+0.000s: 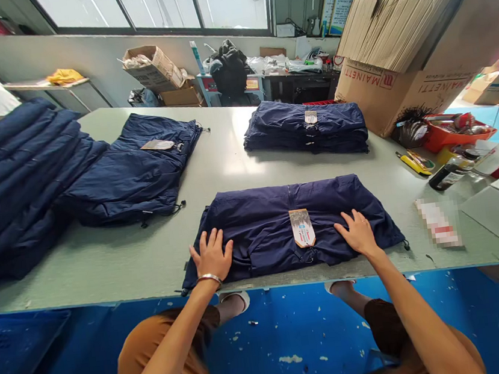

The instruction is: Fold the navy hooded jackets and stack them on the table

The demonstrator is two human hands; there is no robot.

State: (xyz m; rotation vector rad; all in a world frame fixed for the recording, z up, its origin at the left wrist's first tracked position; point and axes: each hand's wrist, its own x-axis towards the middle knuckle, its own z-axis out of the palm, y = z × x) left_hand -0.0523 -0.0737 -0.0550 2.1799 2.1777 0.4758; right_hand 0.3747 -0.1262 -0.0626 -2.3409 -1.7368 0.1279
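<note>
Head—garment (259, 228) beneath both hands' fingers (214, 240)

Behind the tabletop (224, 172), under the window (154, 1), there is an opened carton (155, 68) filled with something pale. To the right of it, a dark bundle (229, 68) lies upon a small stand. On a side table (48, 84) at the left there is a yellow cloth (64, 76). At the right, the big MAINETTI box (398, 65) is packed with flat cardboard pieces. Near this box there are a red tray (456, 131) with mixed small items, a yellow cutter (413, 164) and a dark bottle (453, 171). The floor (295, 339) is blue, with pale worn spots.
</note>
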